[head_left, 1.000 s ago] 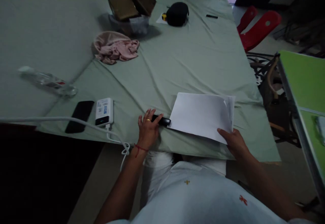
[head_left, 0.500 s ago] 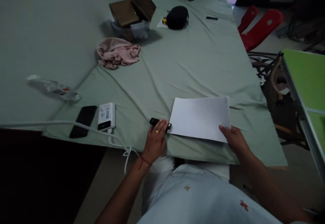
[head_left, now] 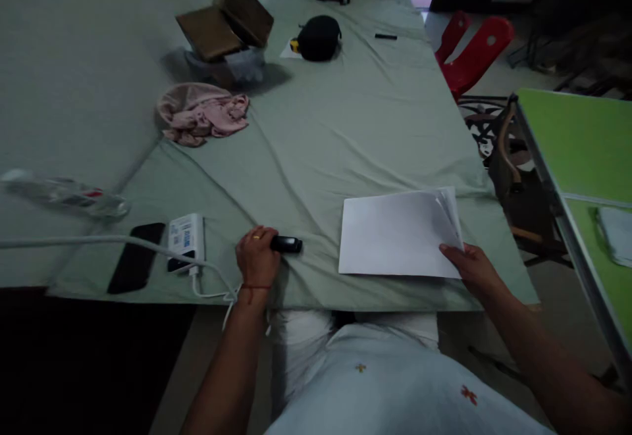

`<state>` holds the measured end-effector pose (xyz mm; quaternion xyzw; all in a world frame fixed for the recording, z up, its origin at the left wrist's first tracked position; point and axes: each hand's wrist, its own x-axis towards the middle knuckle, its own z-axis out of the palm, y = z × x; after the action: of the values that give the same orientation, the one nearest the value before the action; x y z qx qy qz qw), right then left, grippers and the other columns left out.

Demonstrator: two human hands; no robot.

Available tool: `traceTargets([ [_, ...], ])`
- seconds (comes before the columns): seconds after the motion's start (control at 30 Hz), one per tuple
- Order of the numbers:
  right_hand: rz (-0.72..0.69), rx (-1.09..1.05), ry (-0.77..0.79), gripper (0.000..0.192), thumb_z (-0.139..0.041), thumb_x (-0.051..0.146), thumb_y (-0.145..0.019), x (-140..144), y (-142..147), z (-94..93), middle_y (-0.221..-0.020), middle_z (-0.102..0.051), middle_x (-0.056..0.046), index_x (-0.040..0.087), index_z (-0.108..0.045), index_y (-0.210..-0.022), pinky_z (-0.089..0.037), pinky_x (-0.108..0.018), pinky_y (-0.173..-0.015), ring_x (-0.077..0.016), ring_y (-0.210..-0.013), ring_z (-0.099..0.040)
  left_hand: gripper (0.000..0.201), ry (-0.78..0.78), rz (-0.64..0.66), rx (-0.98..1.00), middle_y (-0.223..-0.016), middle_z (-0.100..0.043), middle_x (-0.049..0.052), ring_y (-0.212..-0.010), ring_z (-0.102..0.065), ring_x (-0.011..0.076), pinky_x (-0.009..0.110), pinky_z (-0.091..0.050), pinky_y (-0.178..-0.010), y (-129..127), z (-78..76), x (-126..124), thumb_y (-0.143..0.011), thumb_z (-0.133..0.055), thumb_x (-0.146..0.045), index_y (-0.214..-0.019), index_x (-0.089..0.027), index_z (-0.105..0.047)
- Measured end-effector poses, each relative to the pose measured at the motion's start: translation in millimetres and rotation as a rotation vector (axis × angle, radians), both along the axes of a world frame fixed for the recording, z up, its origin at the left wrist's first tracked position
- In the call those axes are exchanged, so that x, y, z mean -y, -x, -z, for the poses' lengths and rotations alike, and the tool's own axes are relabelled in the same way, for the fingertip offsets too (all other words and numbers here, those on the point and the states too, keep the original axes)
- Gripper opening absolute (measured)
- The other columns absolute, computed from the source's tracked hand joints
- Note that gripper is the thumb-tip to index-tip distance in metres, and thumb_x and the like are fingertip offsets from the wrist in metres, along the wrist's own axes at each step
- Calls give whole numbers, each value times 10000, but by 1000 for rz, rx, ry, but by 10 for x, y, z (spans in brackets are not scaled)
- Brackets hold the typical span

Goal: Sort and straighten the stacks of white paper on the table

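Observation:
A thin stack of white paper sheets (head_left: 395, 234) lies near the front edge of a table covered with a pale green cloth (head_left: 345, 126). My right hand (head_left: 467, 267) grips the stack's near right corner, whose top sheets curl up. My left hand (head_left: 257, 257) is closed on a small black stapler-like object (head_left: 287, 245) to the left of the paper, a gap apart from it. A white power bank (head_left: 185, 241) with a white cable and a black phone (head_left: 135, 265) lie further left.
A clear plastic bottle (head_left: 64, 193) lies at far left. Pink cloth (head_left: 200, 114), a brown box (head_left: 224, 17), a black pouch (head_left: 318, 37) and a black pen (head_left: 385, 37) sit farther back. Red chairs (head_left: 471, 53) and a green table (head_left: 582, 152) stand to the right.
My left hand has drawn the black object leftward away from the paper. The paper stack now lies squarer to the table edge, its right corner sheets lifted by my right hand.

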<state>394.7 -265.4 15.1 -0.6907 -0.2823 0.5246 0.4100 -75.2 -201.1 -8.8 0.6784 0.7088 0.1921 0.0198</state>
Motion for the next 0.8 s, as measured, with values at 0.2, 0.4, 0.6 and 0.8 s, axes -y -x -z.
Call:
traceTargets([
  [0.2,23,53,-57,416,-857,525,-650,-157,44,83,-726,-703,-49,171,-714,-816,-474,-307,-592,-185,-633,-597,562,-184,5,-1,-1637,-437,192,-1560,-341,334,541,-264,-1257,-154,14,437,-948,-518,-218,-1507,-158,-540],
  [0.4,-48,519,-129,422,-668,591,-774,71,-99,234,-631,-582,-6,173,-697,-826,-401,-295,-568,-170,-625,-494,659,161,6,-126,-1638,-396,267,-1521,-403,374,637,-220,-1242,-156,324,1158,-1050,-331,-404,-1618,-71,-348],
  [0.6,-57,683,-112,387,-627,585,-802,500,-268,332,-663,-599,-6,204,-688,-781,-452,-310,-642,-194,-682,-547,686,225,-17,-156,-1664,-367,242,-1553,-351,354,597,-217,-1256,105,344,1506,-1058,-286,-451,-1637,-82,-306],
  [0.8,104,365,-36,430,-768,604,-710,418,-329,329,-754,-707,-49,198,-731,-846,-502,-347,-625,-221,-680,-608,569,200,-34,-78,-1565,-514,233,-1493,-427,375,647,-254,-1224,126,203,1525,-1049,-368,-433,-1497,-114,-516],
])
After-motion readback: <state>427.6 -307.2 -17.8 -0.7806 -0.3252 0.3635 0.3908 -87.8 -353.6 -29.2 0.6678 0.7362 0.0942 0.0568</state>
